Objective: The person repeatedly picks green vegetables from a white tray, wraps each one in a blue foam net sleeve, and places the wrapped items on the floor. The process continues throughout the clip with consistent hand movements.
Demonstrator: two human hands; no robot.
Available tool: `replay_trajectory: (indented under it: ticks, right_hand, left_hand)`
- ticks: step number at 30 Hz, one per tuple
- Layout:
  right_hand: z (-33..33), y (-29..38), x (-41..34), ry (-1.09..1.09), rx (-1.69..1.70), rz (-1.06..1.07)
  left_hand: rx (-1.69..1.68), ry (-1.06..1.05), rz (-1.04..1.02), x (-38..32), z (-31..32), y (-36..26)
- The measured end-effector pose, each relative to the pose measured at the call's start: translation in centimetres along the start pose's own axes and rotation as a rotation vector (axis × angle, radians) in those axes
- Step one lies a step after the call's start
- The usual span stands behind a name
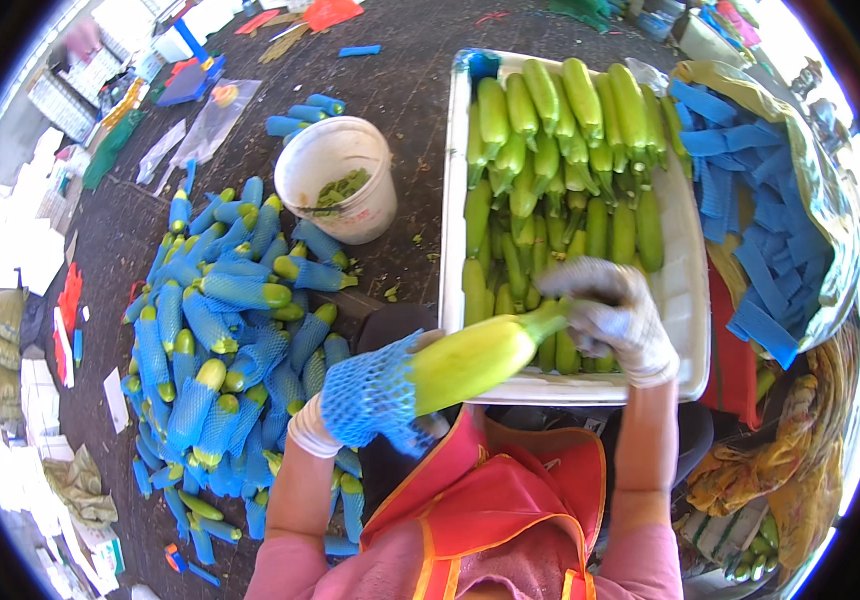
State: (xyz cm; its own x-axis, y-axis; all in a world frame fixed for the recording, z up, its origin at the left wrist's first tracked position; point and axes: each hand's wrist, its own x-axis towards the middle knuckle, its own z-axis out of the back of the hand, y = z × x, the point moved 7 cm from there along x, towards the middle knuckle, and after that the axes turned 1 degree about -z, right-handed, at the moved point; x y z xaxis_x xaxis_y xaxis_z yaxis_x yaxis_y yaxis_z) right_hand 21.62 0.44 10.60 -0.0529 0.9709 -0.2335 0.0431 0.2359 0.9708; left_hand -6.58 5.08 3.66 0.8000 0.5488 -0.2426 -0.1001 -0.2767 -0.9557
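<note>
A pale green zucchini (475,358) lies across the space between my gloved hands, its stem end towards the right. My left hand (400,397) holds its thick end, with a blue foam mesh sleeve (370,390) stretched around the hand. At the stem is my right hand (602,311) in a whitish glove, blurred, its fingers bent; whether they grip the stem I cannot tell. Behind it stands a white plastic crate (689,300) of stacked zucchini (580,97). On the left is a large heap of zucchini in blue mesh sleeves (227,292).
A white bucket (377,202) with green trimmings stands between heap and crate. Right of the crate, an open sack (812,187) holds flat blue mesh sleeves (767,165). Several sleeved zucchini (306,112) lie behind the bucket. Plastic bags and a blue scale-like object (189,81) are at the upper left.
</note>
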Motion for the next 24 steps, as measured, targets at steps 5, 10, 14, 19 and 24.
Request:
replay_trajectory:
  ticks: [5, 10, 14, 19, 24]
  right_hand:
    - [-1.6, -1.8, 12.0, -0.463, -0.368, 0.473]
    - [1.9, -7.8, 11.2, -0.571, -0.127, 0.19]
    - [0.5, -10.1, 8.4, -0.401, -0.257, 0.073]
    - [-2.4, -7.1, 6.0, -0.479, -0.316, 0.146]
    - [-16.0, 1.6, 5.9, -0.175, -0.8, 0.754]
  left_hand:
    - [0.967, -0.344, -0.368, -3.1, 7.3, -2.3]
    - [1.214, -0.902, -0.484, 2.3, 16.7, 2.5]
    - [1.274, -0.765, 0.121, 8.9, 25.2, 10.6]
    - [1.017, -0.83, -0.303, 3.0, 15.3, 4.1]
    - [0.759, -0.668, -0.509, 0.0, 5.8, -2.8]
